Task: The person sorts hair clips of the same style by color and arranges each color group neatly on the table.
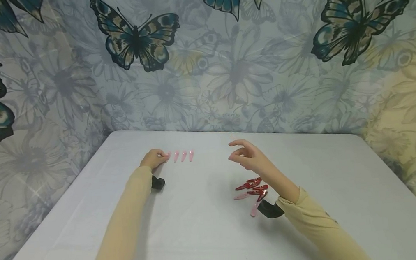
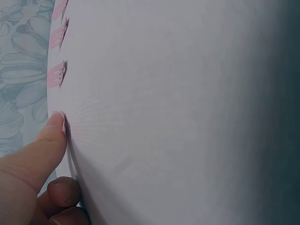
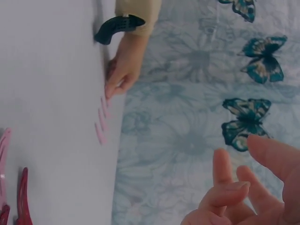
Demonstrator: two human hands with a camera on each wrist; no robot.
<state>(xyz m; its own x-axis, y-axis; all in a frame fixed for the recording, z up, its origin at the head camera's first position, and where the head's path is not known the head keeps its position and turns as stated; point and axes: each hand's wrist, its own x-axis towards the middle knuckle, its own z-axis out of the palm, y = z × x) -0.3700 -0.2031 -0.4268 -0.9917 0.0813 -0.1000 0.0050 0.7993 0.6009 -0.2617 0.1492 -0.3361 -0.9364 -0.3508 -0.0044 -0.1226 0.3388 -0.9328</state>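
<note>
My left hand (image 1: 152, 158) is at the far left of the table, pinching a pink snap hair clip (image 1: 168, 154) between thumb and fingers. That clip is mostly covered; the left wrist view shows only a sliver beside the thumb (image 2: 49, 136). To its right stand three more pink hair clips (image 1: 184, 156), side by side in a row. My right hand (image 1: 249, 155) hovers over the table with its fingers loosely bent and nothing in them. Below it lies a loose pile of red hair clips (image 1: 253, 184), with a pink clip (image 1: 241, 196) and another pink clip (image 1: 253, 210) beside them.
A white cloth covers the table (image 1: 198, 230). Its back edge meets a wall (image 1: 237, 78) printed with flowers and butterflies. Black wrist mounts (image 1: 270, 209) stick out below both sleeves, the right one close over the pile.
</note>
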